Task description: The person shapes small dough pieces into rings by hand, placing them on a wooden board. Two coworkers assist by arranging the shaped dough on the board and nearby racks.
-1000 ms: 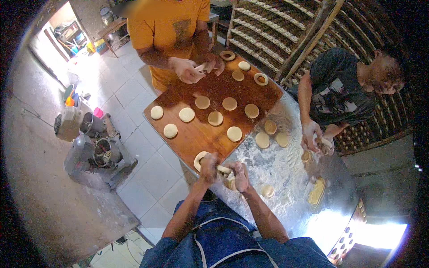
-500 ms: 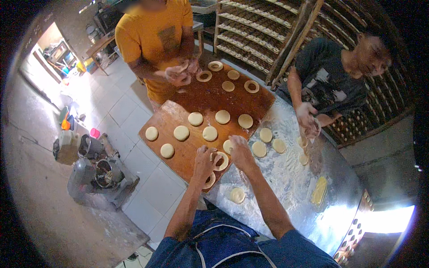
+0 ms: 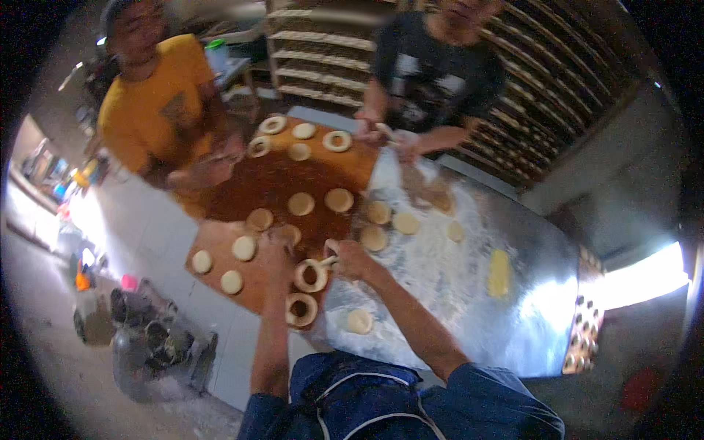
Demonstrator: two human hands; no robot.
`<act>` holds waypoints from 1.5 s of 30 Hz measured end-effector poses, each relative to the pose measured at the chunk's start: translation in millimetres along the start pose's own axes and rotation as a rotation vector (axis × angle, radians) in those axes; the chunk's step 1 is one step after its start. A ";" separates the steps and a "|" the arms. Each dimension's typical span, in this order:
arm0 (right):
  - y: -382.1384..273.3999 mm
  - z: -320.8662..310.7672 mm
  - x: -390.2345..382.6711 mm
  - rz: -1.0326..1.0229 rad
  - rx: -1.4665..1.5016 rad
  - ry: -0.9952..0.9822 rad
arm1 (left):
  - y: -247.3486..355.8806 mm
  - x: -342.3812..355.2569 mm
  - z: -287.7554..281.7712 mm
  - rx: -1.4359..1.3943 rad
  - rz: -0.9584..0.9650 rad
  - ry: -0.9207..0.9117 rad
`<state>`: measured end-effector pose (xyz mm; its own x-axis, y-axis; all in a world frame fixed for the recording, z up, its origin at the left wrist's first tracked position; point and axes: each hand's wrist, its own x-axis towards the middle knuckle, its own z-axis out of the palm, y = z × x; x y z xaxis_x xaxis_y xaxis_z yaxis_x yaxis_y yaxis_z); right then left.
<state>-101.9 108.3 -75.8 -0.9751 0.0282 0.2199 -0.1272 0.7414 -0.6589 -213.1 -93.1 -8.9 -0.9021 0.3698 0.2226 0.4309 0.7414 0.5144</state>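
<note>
A wooden board (image 3: 220, 249) carries several flat dough discs and dough rings. My right hand (image 3: 348, 258) pinches the rim of a dough ring (image 3: 311, 275) that lies on the board's near corner. My left hand (image 3: 275, 248) rests on the board just left of that ring, beside a flat disc (image 3: 244, 248); it is blurred and its grip is unclear. A second dough ring (image 3: 301, 309) lies nearer to me on the board's edge. One loose dough disc (image 3: 359, 320) sits on the floured metal table (image 3: 469, 323).
A person in a yellow shirt (image 3: 158, 103) works at the board's far left, another in a dark shirt (image 3: 433, 70) at the far side. Wooden racks (image 3: 315, 51) stand behind. A yellow block (image 3: 499, 271) lies on the table; a grey machine (image 3: 147, 345) stands on the floor.
My hands went from the table's edge onto the board with a dough ring. A second ring now lies on the board's near edge. The view has swung toward the other two people.
</note>
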 end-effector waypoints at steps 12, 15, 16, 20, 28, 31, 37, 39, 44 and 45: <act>53.9 -158.8 -178.0 0.688 -0.373 0.359 | 75.4 -17.8 54.3 -0.097 0.433 -0.393; 60.7 -162.6 -185.1 0.569 -0.592 0.328 | 156.1 -70.2 67.3 -0.515 0.370 -0.461; 56.1 -164.9 -189.1 0.528 -0.609 0.306 | 171.0 -84.9 79.1 -0.459 0.508 -0.341; 21.1 -169.3 -206.8 0.677 0.102 0.451 | 214.6 -138.4 115.1 -0.341 0.460 -0.199; -36.8 -188.6 -241.4 0.658 0.594 0.589 | 267.7 -179.1 76.7 -1.149 -0.006 -0.629; -55.2 -201.3 -244.9 0.637 0.514 0.598 | 282.2 -192.7 76.3 -1.206 -0.034 -0.620; -57.6 -224.6 -276.9 0.454 0.847 0.223 | 271.5 -223.8 102.5 -1.902 -0.316 -0.725; -41.6 -226.3 -287.8 0.399 1.053 0.150 | 284.3 -227.8 85.0 -1.906 -0.395 -0.865; -26.3 -207.0 -291.6 0.755 1.143 0.309 | 300.2 -239.7 72.8 -1.611 -0.116 -0.738; -28.3 -203.9 -290.7 0.806 1.003 0.267 | 301.1 -241.8 73.9 -1.695 -0.175 -0.711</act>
<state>222.2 215.8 25.6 -0.7893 0.4426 -0.4255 0.2786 -0.3593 -0.8907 136.7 82.1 31.0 -0.5549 0.8311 -0.0358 -0.5448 -0.3306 0.7707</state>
